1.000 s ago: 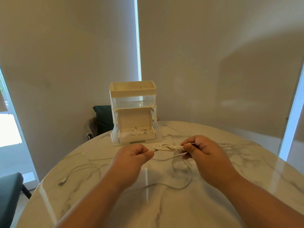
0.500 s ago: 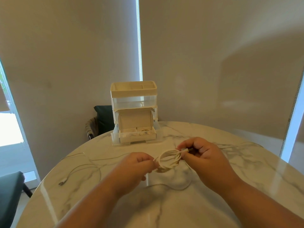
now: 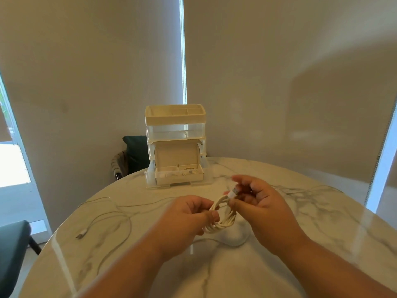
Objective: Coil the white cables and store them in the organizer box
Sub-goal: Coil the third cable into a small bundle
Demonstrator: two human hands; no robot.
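Note:
A coiled white cable [image 3: 223,220] hangs between my hands above the marble table [image 3: 322,222]. My left hand [image 3: 184,220] grips the coil's left side with curled fingers. My right hand [image 3: 260,207] pinches the cable's plug end at the top of the coil. A second white cable [image 3: 111,216] lies loose on the table to the left, its plug near the edge. The cream organizer box [image 3: 175,145] stands at the far side, its bottom drawer pulled open with cables inside.
A thin cable strand [image 3: 234,244] loops on the table under my hands. Another faint strand runs at the right. A dark chair [image 3: 133,153] stands behind the table, a dark seat [image 3: 10,250] at the left edge. Blinds cover the windows behind.
The stretched bundle has turned into a round coil, held lower and nearer to me. My right hand has shifted its hold to the plug end.

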